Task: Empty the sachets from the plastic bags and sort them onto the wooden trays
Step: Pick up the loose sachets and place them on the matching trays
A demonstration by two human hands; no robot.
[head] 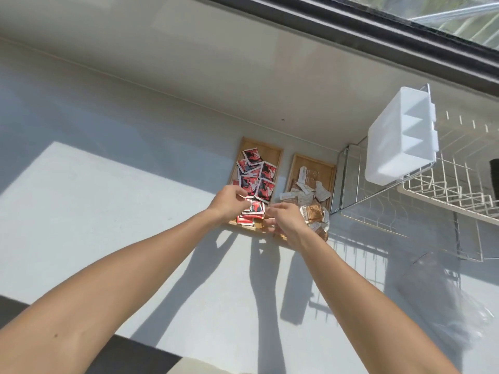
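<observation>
1. Ok so I've got 2 shallow rectangular wooden trays side by side at the back of the pale grey countertop (113,211), right up against the wall.
2. The left wooden tray (275,153) is loaded with square red, black and white sachets (255,182), all loose and overlapping.
3. The right wooden tray (325,168) has the white and brown paper sachets (310,201), heaped up and spilling over its near right corner.
4. My left hand (229,202) is over the near end of the left tray with fingers curled onto a small stack of red sachets (252,211). It looks like a loose pinch on the top ones, but I can't tell for sure if it's actually gripping or just resting on them.
5. My right hand (287,224) is just beside it, over the gap between the trays, fingers bent and partly spread. Can't tell if it's got anything, the palm side is hidden from me.
6. A crumpled clear plastic bag (442,300) lies on the counter well off to the right, near the front.
7. Behind that is a white wire dish rack (445,190) with a white plastic divided caddy (399,141) hanging off its frame.
8. Strong sun, both arms throw long shadows toward me.
</observation>
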